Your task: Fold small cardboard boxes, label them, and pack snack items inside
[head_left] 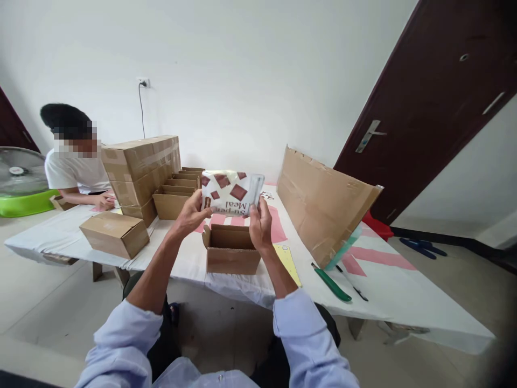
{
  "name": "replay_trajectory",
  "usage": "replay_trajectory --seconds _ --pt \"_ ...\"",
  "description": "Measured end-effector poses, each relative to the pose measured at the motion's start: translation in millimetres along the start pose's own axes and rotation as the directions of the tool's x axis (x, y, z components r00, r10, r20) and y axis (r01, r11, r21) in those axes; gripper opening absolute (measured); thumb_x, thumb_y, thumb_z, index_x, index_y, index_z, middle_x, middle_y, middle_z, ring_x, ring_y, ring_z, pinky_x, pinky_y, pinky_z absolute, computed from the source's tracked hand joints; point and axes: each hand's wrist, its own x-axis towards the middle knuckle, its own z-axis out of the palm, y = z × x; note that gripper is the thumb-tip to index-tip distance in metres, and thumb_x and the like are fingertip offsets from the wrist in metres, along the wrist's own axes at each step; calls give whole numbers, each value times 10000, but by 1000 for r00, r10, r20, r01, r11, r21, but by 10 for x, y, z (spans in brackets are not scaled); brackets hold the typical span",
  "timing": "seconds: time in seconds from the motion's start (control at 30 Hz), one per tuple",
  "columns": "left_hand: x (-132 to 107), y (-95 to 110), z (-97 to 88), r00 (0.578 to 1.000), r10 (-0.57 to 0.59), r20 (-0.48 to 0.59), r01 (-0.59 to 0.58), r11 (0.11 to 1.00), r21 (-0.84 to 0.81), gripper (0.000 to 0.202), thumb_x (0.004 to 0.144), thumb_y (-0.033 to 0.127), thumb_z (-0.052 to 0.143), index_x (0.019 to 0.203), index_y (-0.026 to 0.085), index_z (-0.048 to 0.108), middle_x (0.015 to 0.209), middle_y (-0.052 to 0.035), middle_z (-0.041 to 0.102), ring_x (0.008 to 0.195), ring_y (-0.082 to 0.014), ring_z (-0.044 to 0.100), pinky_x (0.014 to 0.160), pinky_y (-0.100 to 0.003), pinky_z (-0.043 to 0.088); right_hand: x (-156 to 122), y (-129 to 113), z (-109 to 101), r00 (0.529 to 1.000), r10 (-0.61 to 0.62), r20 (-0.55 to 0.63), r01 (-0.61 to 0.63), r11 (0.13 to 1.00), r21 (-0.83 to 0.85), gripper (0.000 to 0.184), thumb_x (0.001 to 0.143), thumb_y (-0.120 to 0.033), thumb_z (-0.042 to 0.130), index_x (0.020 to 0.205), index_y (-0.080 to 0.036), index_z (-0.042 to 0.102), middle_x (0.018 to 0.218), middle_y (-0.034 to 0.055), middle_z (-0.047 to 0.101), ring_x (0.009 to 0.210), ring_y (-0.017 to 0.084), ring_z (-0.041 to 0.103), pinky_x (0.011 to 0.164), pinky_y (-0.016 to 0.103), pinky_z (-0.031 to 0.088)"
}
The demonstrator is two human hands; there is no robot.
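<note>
Both my hands hold up a white pouch [232, 193] printed with brown squares and the words "Super Meal", seen upside down. My left hand [193, 213] grips its left lower edge, fingers closed. My right hand [260, 223] pinches its right lower edge. Just below the pouch an open small cardboard box [232, 250] stands on the white table cover [181, 258], apparently with nothing in it.
A closed carton [115, 233] lies at the left, stacked taped cartons [141, 167] and several open boxes [175, 196] behind. A large flattened cardboard sheet [323, 205] leans at right. A green-handled tool [332, 283] and a yellow sheet [288, 261] lie near the front edge. Another person [75, 161] sits far left beside a fan [18, 172].
</note>
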Motion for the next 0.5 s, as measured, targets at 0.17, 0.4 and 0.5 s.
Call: replay_trajectory --seconds 0.17,0.4,0.5 --pt "-665 -117 -121 996 -85 -34 82 994 -78 488 773 491 955 1116 213 748 1073 -70 792 1018 -269 741 936 -402 616 -676 177 -7 981 -170 91 188 949 -252 299 1079 -382 495 1285 -233 653 1029 94 735 950 278 688 919 440 583" --pt "-1023 -688 -1104 898 -248 -364 266 964 0 493 611 477 1008 958 235 755 960 -63 787 956 -286 740 850 -420 629 -1053 445 -449 908 -408 97 413 827 -381 344 1041 -302 631 1380 -256 667 1236 145 743 1177 324 726 997 543 633" --pt "-849 -1025 -1526 806 -282 -520 345 938 26 594 513 521 1017 933 217 726 935 -44 776 883 -230 713 779 -344 603 -974 753 -803 936 -328 -130 254 882 -397 522 986 -481 725 1433 -234 617 1328 176 688 1241 349 685 997 566 627"
